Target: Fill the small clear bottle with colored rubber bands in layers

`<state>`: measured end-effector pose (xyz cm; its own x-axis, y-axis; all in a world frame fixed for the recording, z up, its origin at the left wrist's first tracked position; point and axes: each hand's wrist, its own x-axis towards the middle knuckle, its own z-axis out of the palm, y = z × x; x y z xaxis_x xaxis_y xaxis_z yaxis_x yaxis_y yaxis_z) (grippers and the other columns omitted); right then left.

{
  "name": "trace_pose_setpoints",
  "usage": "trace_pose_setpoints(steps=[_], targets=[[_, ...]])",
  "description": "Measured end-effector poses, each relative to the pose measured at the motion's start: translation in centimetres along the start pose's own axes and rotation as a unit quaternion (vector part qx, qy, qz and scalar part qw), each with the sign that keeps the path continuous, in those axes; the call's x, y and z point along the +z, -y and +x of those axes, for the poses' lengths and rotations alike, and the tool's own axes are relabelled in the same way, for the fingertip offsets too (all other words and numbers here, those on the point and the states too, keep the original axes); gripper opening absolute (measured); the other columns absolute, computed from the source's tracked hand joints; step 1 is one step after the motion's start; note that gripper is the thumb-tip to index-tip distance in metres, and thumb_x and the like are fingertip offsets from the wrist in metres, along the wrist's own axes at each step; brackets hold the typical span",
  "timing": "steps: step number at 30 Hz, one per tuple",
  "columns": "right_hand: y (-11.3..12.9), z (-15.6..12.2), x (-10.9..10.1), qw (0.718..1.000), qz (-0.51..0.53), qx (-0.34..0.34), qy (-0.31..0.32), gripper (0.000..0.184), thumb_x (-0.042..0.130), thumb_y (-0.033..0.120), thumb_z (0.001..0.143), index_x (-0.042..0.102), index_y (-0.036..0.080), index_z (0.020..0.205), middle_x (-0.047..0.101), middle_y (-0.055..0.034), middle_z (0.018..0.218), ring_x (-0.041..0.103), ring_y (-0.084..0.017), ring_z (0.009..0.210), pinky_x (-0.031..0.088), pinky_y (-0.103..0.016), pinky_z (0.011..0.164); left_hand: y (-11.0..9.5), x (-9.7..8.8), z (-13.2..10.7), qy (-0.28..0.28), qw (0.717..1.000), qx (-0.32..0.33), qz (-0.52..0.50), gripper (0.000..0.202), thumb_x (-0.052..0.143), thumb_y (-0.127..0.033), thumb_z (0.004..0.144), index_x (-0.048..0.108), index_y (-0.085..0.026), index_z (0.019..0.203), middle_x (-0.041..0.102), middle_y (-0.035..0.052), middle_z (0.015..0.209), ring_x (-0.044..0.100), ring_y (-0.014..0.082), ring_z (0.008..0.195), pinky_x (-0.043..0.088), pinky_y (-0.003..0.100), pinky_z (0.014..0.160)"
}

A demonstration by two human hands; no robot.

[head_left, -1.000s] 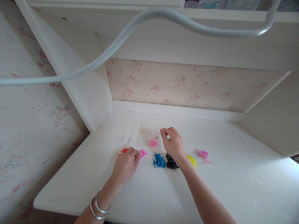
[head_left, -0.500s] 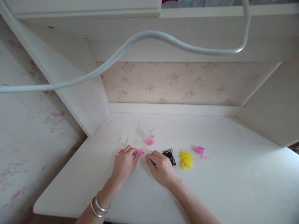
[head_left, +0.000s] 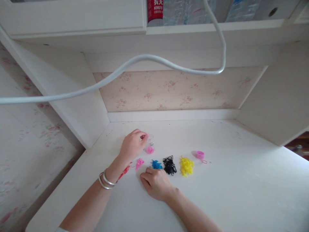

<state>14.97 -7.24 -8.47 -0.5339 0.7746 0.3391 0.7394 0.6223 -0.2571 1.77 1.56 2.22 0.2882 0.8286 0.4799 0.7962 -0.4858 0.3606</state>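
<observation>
My left hand (head_left: 134, 145) is closed in a pinch at the mouth of a small clear jar (head_left: 151, 140), with a tiny pink rubber band (head_left: 148, 135) at the fingertips. Pink bands (head_left: 150, 149) show in the lower part of the jar. On the table my right hand (head_left: 156, 184) rests with fingers curled in, and nothing shows in them. Just beyond it lie a pile of blue rubber bands (head_left: 156, 164) and a pile of black rubber bands (head_left: 170, 165). Loose pink rubber bands (head_left: 139, 163) lie between the hands. Red rubber bands (head_left: 125, 171) are partly hidden by my left wrist.
To the right are a pile of yellow rubber bands (head_left: 186, 166) and a pink ring-shaped lid (head_left: 200, 155) with a loop. A white cable (head_left: 145, 58) crosses in front of the upper view. The white table (head_left: 229, 180) is bounded by side panels and a back wall.
My left hand has moved from the loose pink bands up to the jar's mouth. My right hand has drawn slightly nearer, uncovering the blue pile. The view has tilted up a little.
</observation>
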Motion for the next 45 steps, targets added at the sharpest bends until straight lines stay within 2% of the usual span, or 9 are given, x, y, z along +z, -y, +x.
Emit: trace_pose_setpoints(steps=[4,10,20,27,30,34,37,41,45], targets=[[0.1,-0.1,0.1,1.000,-0.002,-0.002,0.004,0.025,0.042,0.025,0.093,0.056,0.021,0.073,0.061,0.0024,0.074,0.051,-0.009,0.061,0.024,-0.026,0.054,0.0,0.9,1.5,0.019,1.000,-0.004,0.018,0.024,0.048,-0.029,0.088,0.071,-0.024,0.086,0.068,0.0007,0.090,0.063,0.0144,0.082,0.045,0.024,0.079],[0.2,-0.2,-0.1,1.000,-0.005,-0.007,0.008,0.025,0.041,0.025,0.093,0.056,0.021,0.073,0.060,0.0023,0.073,0.052,-0.009,0.061,0.025,-0.026,0.054,0.3,1.7,2.1,0.044,0.998,-0.021,0.046,0.024,0.048,-0.029,0.088,0.071,-0.026,0.086,0.069,0.0004,0.093,0.063,0.0152,0.085,0.045,0.024,0.080],[0.2,-0.1,-0.3,1.000,-0.004,-0.011,0.010,0.025,0.042,0.024,0.093,0.058,0.020,0.074,0.061,0.0018,0.074,0.053,-0.009,0.061,0.029,-0.026,0.055,0.4,1.6,2.1,0.057,0.996,-0.037,0.059,0.023,0.048,-0.026,0.085,0.071,-0.026,0.084,0.069,0.0003,0.095,0.063,0.0153,0.087,0.045,0.023,0.080],[0.2,-0.1,-0.3,1.000,-0.006,-0.002,0.012,0.027,0.041,0.024,0.093,0.059,0.021,0.074,0.061,0.0014,0.074,0.053,-0.009,0.063,0.030,-0.025,0.056,0.5,1.1,1.7,0.034,0.998,-0.030,0.040,0.022,0.049,-0.026,0.086,0.071,-0.025,0.086,0.069,0.0012,0.093,0.063,0.0157,0.086,0.046,0.025,0.082],[0.1,0.0,-0.2,1.000,-0.006,0.008,0.011,0.025,0.044,0.024,0.093,0.060,0.020,0.074,0.061,0.0011,0.074,0.054,-0.009,0.064,0.030,-0.026,0.057,0.8,0.4,0.5,0.016,0.999,-0.032,0.028,0.022,0.048,-0.027,0.087,0.069,-0.024,0.088,0.068,0.0008,0.093,0.063,0.0149,0.085,0.046,0.024,0.083],[0.0,0.1,0.0,0.998,-0.025,0.058,0.000,0.022,0.046,0.024,0.092,0.060,0.021,0.075,0.061,0.0006,0.075,0.055,-0.011,0.069,0.030,-0.027,0.059,1.7,-0.3,-2.2,0.016,0.999,-0.042,0.012,0.021,0.046,-0.027,0.088,0.067,-0.023,0.090,0.066,0.0006,0.091,0.063,0.0144,0.084,0.046,0.024,0.080],[-0.1,0.4,0.0,0.995,-0.047,0.087,-0.013,0.020,0.048,0.023,0.091,0.060,0.021,0.075,0.061,-0.0002,0.077,0.055,-0.012,0.073,0.031,-0.028,0.064,2.6,-0.1,-4.8,0.047,0.997,-0.064,0.017,0.020,0.046,-0.027,0.089,0.065,-0.023,0.093,0.066,0.0009,0.093,0.063,0.0144,0.085,0.046,0.023,0.078],[-0.2,1.2,-0.7,0.991,-0.068,0.113,-0.031,0.021,0.047,0.022,0.092,0.062,0.020,0.077,0.062,-0.0027,0.078,0.055,-0.015,0.079,0.030,-0.031,0.070,3.2,0.7,-8.5,0.120,0.985,-0.100,0.067,0.020,0.046,-0.030,0.091,0.064,-0.024,0.090,0.065,0.0011,0.097,0.064,0.0139,0.077,0.045,0.024,0.071],[-0.1,2.5,-1.3,0.988,-0.078,0.135,-0.015,0.017,0.050,0.025,0.091,0.064,0.020,0.083,0.063,-0.0051,0.084,0.054,-0.019,0.085,0.031,-0.034,0.074,3.2,1.7,-11.4,0.168,0.969,-0.117,0.139,0.019,0.045,-0.027,0.090,0.064,-0.023,0.091,0.064,0.0037,0.104,0.065,0.0173,0.081,0.044,0.026,0.066]])
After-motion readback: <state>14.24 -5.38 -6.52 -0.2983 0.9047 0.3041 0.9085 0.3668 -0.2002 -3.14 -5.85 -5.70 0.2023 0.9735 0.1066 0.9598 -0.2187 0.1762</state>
